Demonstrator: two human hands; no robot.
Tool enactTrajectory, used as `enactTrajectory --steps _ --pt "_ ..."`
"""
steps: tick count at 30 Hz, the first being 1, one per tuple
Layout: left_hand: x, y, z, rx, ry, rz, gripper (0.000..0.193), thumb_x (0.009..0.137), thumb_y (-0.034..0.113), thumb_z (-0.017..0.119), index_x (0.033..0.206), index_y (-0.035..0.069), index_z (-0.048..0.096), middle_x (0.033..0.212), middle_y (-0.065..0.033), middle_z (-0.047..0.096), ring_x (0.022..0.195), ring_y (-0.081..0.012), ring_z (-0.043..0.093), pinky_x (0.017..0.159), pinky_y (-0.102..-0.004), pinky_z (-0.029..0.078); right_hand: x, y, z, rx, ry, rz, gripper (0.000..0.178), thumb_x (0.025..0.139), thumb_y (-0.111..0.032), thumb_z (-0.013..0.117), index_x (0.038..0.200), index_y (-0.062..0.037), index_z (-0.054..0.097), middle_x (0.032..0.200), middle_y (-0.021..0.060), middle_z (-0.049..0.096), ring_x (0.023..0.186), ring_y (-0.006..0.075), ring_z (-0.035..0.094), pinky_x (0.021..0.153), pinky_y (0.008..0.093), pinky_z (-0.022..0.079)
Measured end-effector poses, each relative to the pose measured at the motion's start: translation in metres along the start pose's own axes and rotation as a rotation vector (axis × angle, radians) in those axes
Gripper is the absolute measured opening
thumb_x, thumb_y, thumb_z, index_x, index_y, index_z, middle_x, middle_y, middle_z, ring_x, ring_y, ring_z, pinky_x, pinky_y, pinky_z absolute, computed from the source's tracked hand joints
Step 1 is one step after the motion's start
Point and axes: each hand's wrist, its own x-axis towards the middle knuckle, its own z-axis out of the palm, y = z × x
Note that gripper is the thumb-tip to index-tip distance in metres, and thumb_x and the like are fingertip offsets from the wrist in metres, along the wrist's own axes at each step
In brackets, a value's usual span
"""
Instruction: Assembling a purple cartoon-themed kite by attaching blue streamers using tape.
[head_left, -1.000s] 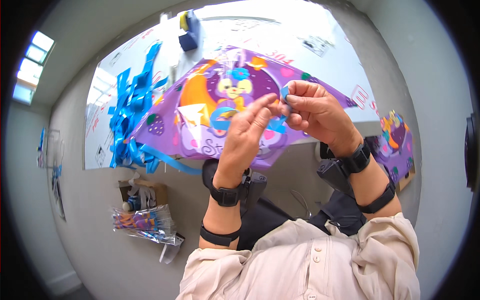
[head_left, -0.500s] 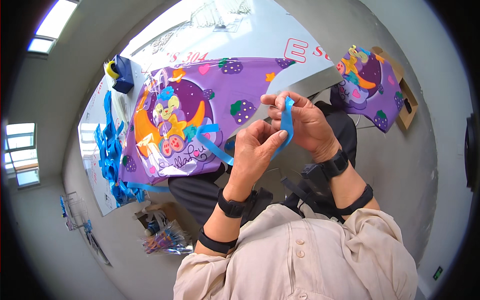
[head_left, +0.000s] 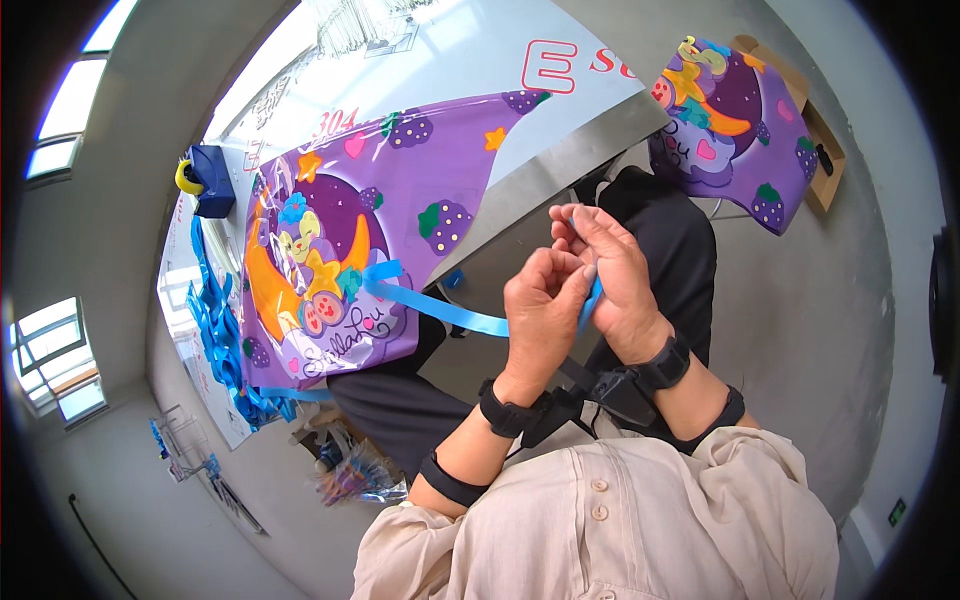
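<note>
A blue ribbon (head_left: 445, 310) runs between my two hands, which are close together above my lap. My left hand (head_left: 536, 312) pinches it between thumb and forefinger, and its loose end trails left over a purple printed plastic sheet (head_left: 455, 150). With bent fingers, my right hand (head_left: 625, 285) closes on the ribbon just right of the left hand; part of the ribbon is hidden behind the fingers. The purple sheet, patterned with a cartoon animal, moon and berries, lies on the table (head_left: 590, 120) in front of me.
A heap of blue ribbons (head_left: 215, 315) hangs at the table's left edge, below a dark blue tape dispenser (head_left: 210, 182). Another purple printed sheet (head_left: 740, 130) lies over a cardboard box (head_left: 825, 175) at the right. A clear plastic bag (head_left: 360, 475) sits on the floor.
My hands have come lower and a little right with the ribbon, and less of it shows between the fingers. The view has shifted, so the table appears further left.
</note>
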Motion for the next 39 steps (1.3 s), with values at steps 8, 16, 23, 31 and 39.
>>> enactTrajectory --steps 8,16,23,31,39 --pt "0.025 -0.002 -0.015 0.72 0.212 0.656 0.01 0.077 -0.004 0.063 0.078 0.0 0.054 0.064 -0.0079 0.053 0.052 -0.0134 0.051 0.048 -0.0231 0.04 -0.004 0.009 -0.019 0.348 -0.091 0.217 0.029 0.089 -0.025 0.059 0.097 0.0025 0.056 0.098 0.0104 0.057 0.093 0.0161 0.054 0.084 0.0278 0.044" --pt "0.009 -0.007 -0.023 0.959 0.007 0.89 0.021 0.07 -0.01 0.064 0.086 -0.001 0.055 0.069 -0.0098 0.055 0.052 -0.0217 0.054 0.043 -0.0299 0.042 -0.013 -0.013 0.0 0.153 0.121 0.228 0.021 0.088 -0.001 0.05 0.105 0.009 0.052 0.103 0.0178 0.058 0.087 0.0189 0.058 0.081 0.0297 0.049" --pt "-0.023 0.022 -0.008 0.589 -0.159 0.759 0.016 0.068 -0.01 0.061 0.081 -0.003 0.055 0.075 -0.0111 0.057 0.06 -0.0204 0.056 0.052 -0.027 0.043 -0.001 -0.028 -0.004 0.088 -0.115 0.305 0.034 0.095 -0.018 0.042 0.116 0.0081 0.048 0.098 0.0203 0.059 0.075 0.0159 0.057 0.061 0.0228 0.049" --pt "0.038 0.035 -0.034 0.392 -0.092 0.215 0.023 0.076 0.002 0.062 0.099 0.002 0.06 0.093 -0.0069 0.055 0.085 -0.0142 0.051 0.071 -0.0253 0.042 0.0 -0.045 -0.019 0.099 -0.403 0.606 0.064 0.094 -0.053 0.03 0.115 0.0051 0.046 0.071 0.0108 0.057 0.039 -0.0014 0.032 0.034 0.0126 0.025" --pt "0.044 0.023 -0.025 0.301 -0.273 0.16 0.025 0.072 0.016 0.071 0.095 0.008 0.067 0.102 -0.0078 0.052 0.104 -0.0215 0.046 0.087 -0.0339 0.038 0.005 -0.047 -0.022 0.108 -0.432 0.716 0.071 0.085 -0.068 0.027 0.084 -0.001 0.051 0.064 0.0079 0.056 0.036 -0.0012 0.031 0.03 0.0131 0.023"
